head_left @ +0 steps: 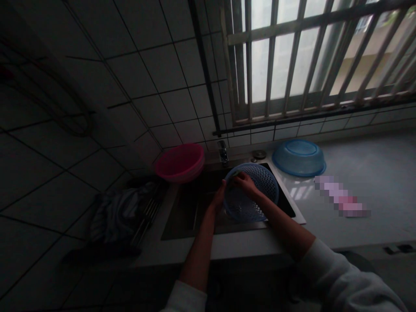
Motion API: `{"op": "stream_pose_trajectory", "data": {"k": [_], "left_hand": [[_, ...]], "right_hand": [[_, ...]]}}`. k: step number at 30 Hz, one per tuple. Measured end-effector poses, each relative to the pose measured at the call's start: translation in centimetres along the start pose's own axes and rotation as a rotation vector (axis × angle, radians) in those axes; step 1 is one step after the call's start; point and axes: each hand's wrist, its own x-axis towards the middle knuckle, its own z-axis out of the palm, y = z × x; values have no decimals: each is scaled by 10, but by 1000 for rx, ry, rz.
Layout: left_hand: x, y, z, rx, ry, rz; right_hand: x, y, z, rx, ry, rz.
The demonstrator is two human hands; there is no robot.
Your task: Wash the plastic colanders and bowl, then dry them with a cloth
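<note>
- Blue colander [268,182] at the sink [185,216].
- Your left hand [219,197] against its left rim; can't tell grip.
- Your right hand [245,182] inside rim, closed on a greenish item [237,172].

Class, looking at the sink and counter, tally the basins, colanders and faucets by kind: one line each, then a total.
Basins: 2 (pink basin, upturned blue basin)
Colanders: 1 (blue colander)
Faucets: 1 (metal faucet)
Total: 4
</note>
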Motion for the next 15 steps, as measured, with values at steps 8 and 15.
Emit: {"op": "stream_pose_trajectory", "data": {"k": [8,15], "left_hand": [[8,2,-13,106,176,181],[3,2,-3,81,103,119]], "right_hand": [[-16,32,4,-424,-684,200],[-1,20,-4,-537,54,-156]]}}
